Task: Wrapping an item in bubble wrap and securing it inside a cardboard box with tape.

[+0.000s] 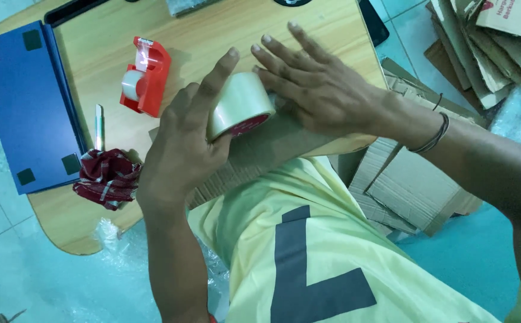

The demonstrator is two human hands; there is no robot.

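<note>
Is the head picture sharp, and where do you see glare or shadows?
Head view: mostly sharp, light soft and even. The tape roll in the left hand shows a pale sheen. The red dispenser throws a faint shadow on the table. The fingertips of the right hand are slightly blurred.

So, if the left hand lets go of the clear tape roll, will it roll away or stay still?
The tape roll is round and stands on its edge on the cardboard, so it could probably roll. Only the left hand grips it now. Its film looks glossy, so it may be slippery.
</note>
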